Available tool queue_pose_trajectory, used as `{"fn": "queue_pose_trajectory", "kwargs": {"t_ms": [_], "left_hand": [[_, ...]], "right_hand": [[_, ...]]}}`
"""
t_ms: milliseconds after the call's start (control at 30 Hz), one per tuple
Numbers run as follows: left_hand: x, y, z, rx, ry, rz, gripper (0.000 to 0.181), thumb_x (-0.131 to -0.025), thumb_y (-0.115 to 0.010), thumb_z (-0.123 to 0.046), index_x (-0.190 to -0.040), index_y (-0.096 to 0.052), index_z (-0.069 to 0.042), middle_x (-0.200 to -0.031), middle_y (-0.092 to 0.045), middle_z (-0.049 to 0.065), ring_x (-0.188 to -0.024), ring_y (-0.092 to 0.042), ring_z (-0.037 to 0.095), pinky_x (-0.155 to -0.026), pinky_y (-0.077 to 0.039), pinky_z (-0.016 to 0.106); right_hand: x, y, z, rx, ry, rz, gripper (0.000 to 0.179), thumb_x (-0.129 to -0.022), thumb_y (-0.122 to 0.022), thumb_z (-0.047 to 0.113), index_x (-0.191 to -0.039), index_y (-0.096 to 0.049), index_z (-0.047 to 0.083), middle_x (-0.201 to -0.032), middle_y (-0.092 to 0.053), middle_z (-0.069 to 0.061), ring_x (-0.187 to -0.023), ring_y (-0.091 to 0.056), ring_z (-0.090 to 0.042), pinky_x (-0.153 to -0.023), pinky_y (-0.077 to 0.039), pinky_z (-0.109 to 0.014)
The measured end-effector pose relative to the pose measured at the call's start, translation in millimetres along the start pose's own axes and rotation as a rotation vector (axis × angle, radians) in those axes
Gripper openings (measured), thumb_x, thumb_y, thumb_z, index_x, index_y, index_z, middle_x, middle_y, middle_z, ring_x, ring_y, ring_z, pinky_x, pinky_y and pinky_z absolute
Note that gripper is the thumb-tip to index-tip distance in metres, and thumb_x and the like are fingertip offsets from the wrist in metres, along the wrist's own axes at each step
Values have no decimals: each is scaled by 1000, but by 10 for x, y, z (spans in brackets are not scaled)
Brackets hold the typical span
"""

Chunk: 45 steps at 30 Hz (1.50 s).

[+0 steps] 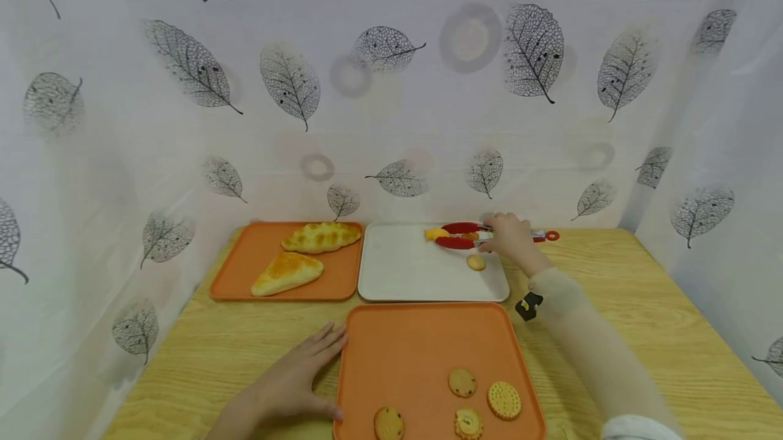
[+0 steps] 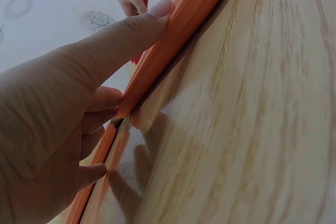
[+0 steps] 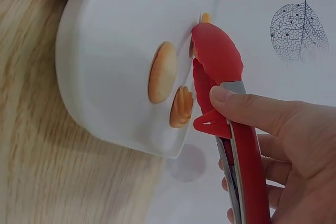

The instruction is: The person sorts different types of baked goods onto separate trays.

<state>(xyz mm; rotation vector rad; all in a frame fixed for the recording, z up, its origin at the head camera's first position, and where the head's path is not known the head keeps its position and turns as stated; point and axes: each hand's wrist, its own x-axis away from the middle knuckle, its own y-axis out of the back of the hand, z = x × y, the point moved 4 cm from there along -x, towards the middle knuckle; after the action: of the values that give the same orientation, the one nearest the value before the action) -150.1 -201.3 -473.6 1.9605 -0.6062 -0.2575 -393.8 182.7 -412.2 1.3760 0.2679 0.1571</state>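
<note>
My right hand [image 1: 512,239] grips red-and-metal tongs [image 3: 247,156] over the right part of the white tray [image 1: 397,270]. The red heads of the tongs lie on either side of a yellow-orange biscuit [image 1: 434,233] near the tray's back edge; whether they squeeze it I cannot tell. A smooth oval biscuit [image 3: 163,72] and a ridged biscuit [image 3: 182,107] lie close by on the same tray. My left hand [image 1: 290,379] touches the left rim of the front orange tray [image 1: 397,345], its fingers mostly straight and the thumb against the rim.
Several biscuits, among them a round scalloped one [image 1: 504,400] and a speckled one [image 1: 389,423], lie on the front tray. At the back left, another orange tray [image 1: 232,283] holds a braided bread [image 1: 321,237] and a triangular pastry [image 1: 287,273]. A leaf-patterned curtain [image 1: 391,120] hangs behind the wooden table [image 1: 612,304].
</note>
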Motion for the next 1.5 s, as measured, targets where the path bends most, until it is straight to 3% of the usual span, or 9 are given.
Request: {"fn": "queue_pose_trajectory", "kwargs": {"t_ms": [267, 467, 700, 1067, 1333, 1500], "left_hand": [[12, -4, -12, -4, -2, -9, 112, -68, -66, -76, -155, -29, -16, -163, -23, 0, -151, -18, 31, -113, -30, 59], [12, -6, -5, -3, 4, -5, 112, -68, -65, -77, -155, -27, -19, -164, -21, -2, -152, -16, 29, -114, -29, 58], [18, 4, -14, 4, 5, 2, 112, -69, -65, -77, -156, -26, -19, -164, -20, -2, -152, -15, 28, -115, -28, 59], [9, 0, 3, -2, 3, -2, 112, -68, -65, -77, -155, -27, -18, -164, -21, -2, -152, -15, 28, -115, -28, 58], [7, 8, -16, -4, -14, -9, 111, -69, -66, -76, -155, -27, -17, -164, -21, 0, -152, -16, 30, -114, -29, 59], [8, 9, -21, -15, -24, -19, 111, -68, -66, -75, -155, -28, -16, -163, -23, 1, -151, -18, 31, -113, -30, 60]], "right_hand": [[-22, -2, -1, -21, -23, 12, 65, -77, -82, 32, -133, -60, 7, -124, -64, -21, -111, -56, -45, -87, -43, -64], [84, 82, 7, 10, 3, -22, 66, -77, -81, 37, -134, -59, 11, -122, -64, -21, -110, -57, -45, -84, -46, -63], [425, 229, 69, 44, 64, -71, 70, -76, -82, 39, -134, -59, 7, -122, -63, -23, -107, -57, -45, -80, -48, -61], [1076, 409, 276, -62, 205, -227, 63, -67, -88, 31, -121, -67, 6, -110, -69, -15, -102, -59, -40, -79, -45, -62], [1479, 398, 543, -104, 440, -381, 65, -55, -94, 26, -112, -72, 4, -104, -71, -11, -96, -63, -33, -78, -51, -56], [1674, 362, 720, -109, 487, -349, 64, -56, -94, 28, -113, -71, 8, -104, -70, -4, -96, -62, -27, -74, -48, -50]]}}
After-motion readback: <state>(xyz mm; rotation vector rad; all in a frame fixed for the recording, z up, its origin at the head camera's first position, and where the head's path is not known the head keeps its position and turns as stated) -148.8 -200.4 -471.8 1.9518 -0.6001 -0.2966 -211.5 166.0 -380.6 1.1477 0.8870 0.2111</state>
